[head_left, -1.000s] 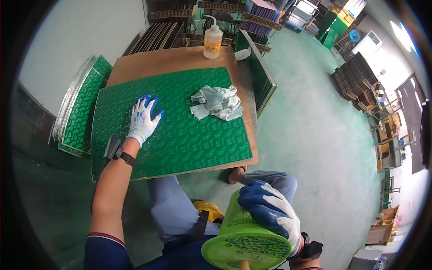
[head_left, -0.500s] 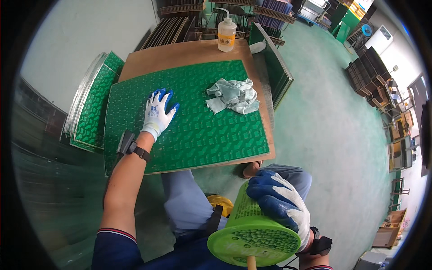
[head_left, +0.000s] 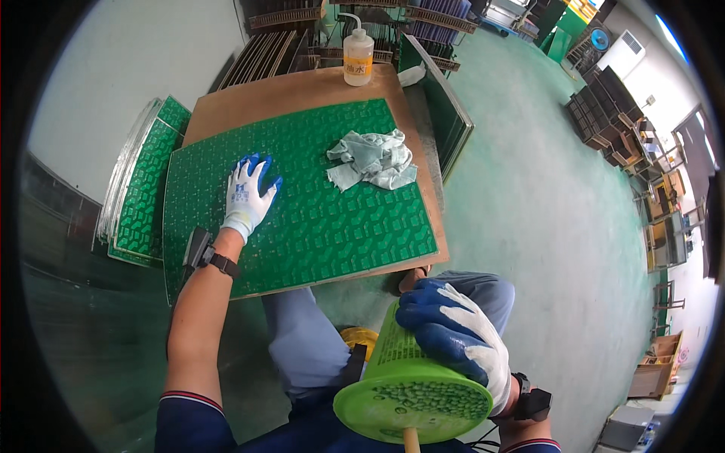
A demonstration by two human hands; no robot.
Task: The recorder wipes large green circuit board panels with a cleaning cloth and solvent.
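My left hand (head_left: 248, 195), in a white glove with blue fingertips, lies with fingers spread on a green patterned panel (head_left: 325, 226). My right hand (head_left: 461, 340), in a blue-and-white glove, is wrapped round the side of a bright green tub (head_left: 377, 343) in front of my body. The tub's wide round end faces me; small green bead-like shapes show there, printed or inside, I cannot tell. A wooden stick (head_left: 411, 440) juts from that end. A crumpled pale grey-green rag (head_left: 374, 160) rests on the panel, right of my left hand.
Under the panel is a brown board (head_left: 257, 94), bearing a squeeze bottle (head_left: 358, 62) with a bent spout at its far edge. More green panels (head_left: 143, 181) lean at the left. Upright panels (head_left: 445, 102) stand to the right. Stacked dark crates (head_left: 604, 109) line the far right.
The view has shifted slightly, so the table and its things sit a little further left. Both hands keep their places on the panel and the tub.
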